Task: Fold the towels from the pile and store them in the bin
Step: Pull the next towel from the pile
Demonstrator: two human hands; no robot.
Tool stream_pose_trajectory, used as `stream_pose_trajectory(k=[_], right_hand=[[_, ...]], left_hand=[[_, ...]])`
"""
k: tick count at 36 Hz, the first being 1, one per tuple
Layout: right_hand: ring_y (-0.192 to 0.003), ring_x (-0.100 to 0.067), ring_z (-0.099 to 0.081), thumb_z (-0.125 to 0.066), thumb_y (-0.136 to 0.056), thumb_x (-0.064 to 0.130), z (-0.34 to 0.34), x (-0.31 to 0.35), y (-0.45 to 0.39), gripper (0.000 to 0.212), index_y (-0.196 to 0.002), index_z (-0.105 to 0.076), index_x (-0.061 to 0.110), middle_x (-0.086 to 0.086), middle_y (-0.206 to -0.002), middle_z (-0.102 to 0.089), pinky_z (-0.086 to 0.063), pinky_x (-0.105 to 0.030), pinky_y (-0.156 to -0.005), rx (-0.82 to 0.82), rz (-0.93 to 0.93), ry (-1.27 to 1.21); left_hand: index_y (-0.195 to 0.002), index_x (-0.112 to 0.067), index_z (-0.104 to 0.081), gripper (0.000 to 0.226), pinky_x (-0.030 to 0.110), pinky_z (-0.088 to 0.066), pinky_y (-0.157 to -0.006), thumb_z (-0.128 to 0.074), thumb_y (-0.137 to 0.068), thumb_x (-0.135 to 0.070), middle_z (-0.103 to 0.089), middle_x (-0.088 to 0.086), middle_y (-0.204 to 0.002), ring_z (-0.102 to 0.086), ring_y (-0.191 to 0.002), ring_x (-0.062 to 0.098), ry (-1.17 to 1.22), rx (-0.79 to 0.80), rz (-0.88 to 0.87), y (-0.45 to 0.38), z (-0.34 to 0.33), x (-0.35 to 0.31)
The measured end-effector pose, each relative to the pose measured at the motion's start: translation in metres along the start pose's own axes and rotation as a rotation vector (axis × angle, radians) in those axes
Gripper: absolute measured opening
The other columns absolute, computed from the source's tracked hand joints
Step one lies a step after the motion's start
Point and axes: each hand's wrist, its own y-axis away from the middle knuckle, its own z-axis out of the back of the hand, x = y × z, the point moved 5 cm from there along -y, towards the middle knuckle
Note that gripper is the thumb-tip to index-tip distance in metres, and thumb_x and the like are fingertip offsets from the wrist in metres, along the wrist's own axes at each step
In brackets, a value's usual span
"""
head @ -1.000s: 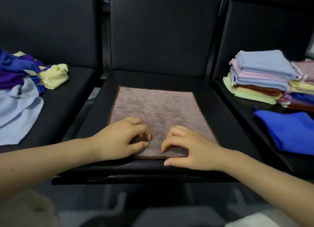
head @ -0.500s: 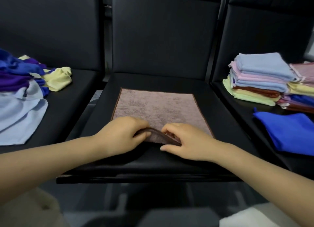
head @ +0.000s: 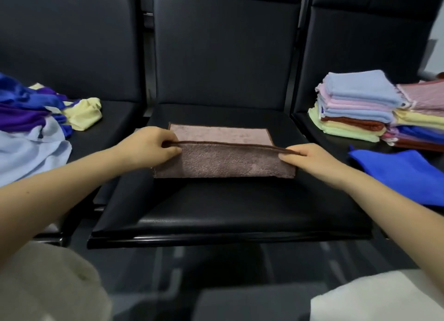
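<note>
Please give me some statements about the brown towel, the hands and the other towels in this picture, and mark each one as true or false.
1. Both hands pinch the near edge of the brown towel, the left hand at one end and the right hand at the other. True.
2. The brown towel lies fully flat and unfolded. False: its near part is turned over toward the far edge.
3. Stacks of folded towels sit on the seat to the right. True.
4. The loose pile of unfolded towels is on the middle seat. False: it is on the left seat.
5. The blue towel lies on top of the folded stacks. False: it lies on the seat in front of them.
</note>
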Motion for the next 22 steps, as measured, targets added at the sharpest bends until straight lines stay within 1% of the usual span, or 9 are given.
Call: stream_pose_trajectory(k=[3,4,6,9,11,14,17,18,22], right_hand=[[-0.081,-0.008,-0.070,-0.061,-0.094,0.018,-0.004,-0.014,0.004,0.012,-0.099,-0.070,0.015,0.002,-0.091,-0.074,-0.056,-0.018,-0.071,0.015,-0.143,-0.278],[-0.082,-0.007,-0.071,-0.060,-0.095,0.018,-0.005,-0.016,0.004,0.013,-0.101,-0.070,0.015,0.002,-0.092,-0.075,-0.056,-0.018,-0.069,0.019,-0.168,-0.323],[-0.085,-0.009,-0.071,-0.059,-0.094,0.018,-0.003,-0.019,0.001,0.015,-0.103,-0.070,0.014,0.003,-0.094,-0.076,-0.056,-0.021,-0.075,0.022,-0.190,-0.350],[-0.085,-0.012,-0.071,-0.062,-0.093,0.018,0.001,-0.020,-0.006,0.015,-0.103,-0.072,0.012,0.001,-0.092,-0.076,-0.054,-0.023,-0.077,-0.014,-0.197,-0.267],[-0.088,-0.015,-0.070,-0.064,-0.092,0.019,0.005,-0.020,-0.012,0.013,-0.100,-0.073,0.013,-0.001,-0.095,-0.076,-0.053,-0.025,-0.081,-0.042,-0.191,-0.181],[-0.087,-0.011,-0.069,-0.065,-0.093,0.022,0.008,-0.015,-0.024,0.011,-0.097,-0.073,0.016,0.002,-0.094,-0.074,-0.051,-0.025,-0.082,-0.088,-0.163,-0.109],[-0.082,-0.008,-0.066,-0.064,-0.093,0.021,0.009,-0.011,-0.038,0.011,-0.099,-0.071,0.015,0.004,-0.091,-0.071,-0.048,-0.020,-0.069,-0.177,-0.149,-0.134],[-0.082,-0.009,-0.066,-0.064,-0.093,0.022,0.009,-0.010,-0.043,0.013,-0.100,-0.071,0.014,0.003,-0.091,-0.071,-0.048,-0.020,-0.068,-0.205,-0.145,-0.127],[-0.088,-0.018,-0.067,-0.066,-0.092,0.026,0.013,-0.012,-0.065,0.016,-0.095,-0.072,0.011,-0.002,-0.091,-0.072,-0.052,-0.032,-0.079,-0.303,-0.140,-0.079]], left_hand=[[-0.086,-0.018,-0.064,0.014,0.023,-0.038,-0.068,-0.057,-0.096,-0.025,-0.061,-0.006,-0.078,-0.056,-0.081,0.012,0.174,0.064,0.084,0.004,-0.009,0.004],[-0.084,-0.019,-0.063,0.015,0.019,-0.038,-0.066,-0.057,-0.096,-0.025,-0.061,-0.005,-0.078,-0.055,-0.081,0.012,0.199,0.072,0.089,0.005,-0.012,0.004],[-0.087,-0.015,-0.064,0.015,0.013,-0.038,-0.064,-0.057,-0.096,-0.024,-0.065,0.001,-0.083,-0.057,-0.084,0.014,0.208,0.083,0.086,0.006,-0.015,0.003],[-0.100,-0.010,-0.067,0.020,0.023,-0.041,-0.075,-0.056,-0.097,-0.027,-0.068,0.006,-0.095,-0.061,-0.093,0.018,0.170,0.088,0.099,0.004,-0.018,0.000],[-0.102,-0.010,-0.068,0.022,0.027,-0.043,-0.080,-0.057,-0.096,-0.028,-0.068,0.005,-0.095,-0.061,-0.095,0.020,0.152,0.060,0.104,0.000,-0.018,0.000],[-0.097,-0.014,-0.068,0.018,0.027,-0.041,-0.075,-0.059,-0.095,-0.029,-0.065,-0.002,-0.085,-0.060,-0.089,0.017,0.149,-0.028,0.114,-0.012,-0.014,0.003],[-0.091,-0.018,-0.066,0.013,0.026,-0.038,-0.071,-0.060,-0.094,-0.029,-0.063,-0.004,-0.081,-0.058,-0.085,0.016,0.135,-0.096,0.124,-0.030,-0.010,0.007],[-0.089,-0.019,-0.065,0.013,0.027,-0.038,-0.071,-0.060,-0.093,-0.029,-0.062,-0.004,-0.080,-0.058,-0.084,0.016,0.126,-0.113,0.130,-0.036,-0.010,0.009],[-0.090,-0.017,-0.066,0.016,0.032,-0.045,-0.072,-0.059,-0.093,-0.031,-0.064,-0.002,-0.082,-0.059,-0.084,0.019,0.070,-0.155,0.157,-0.059,-0.011,0.015]])
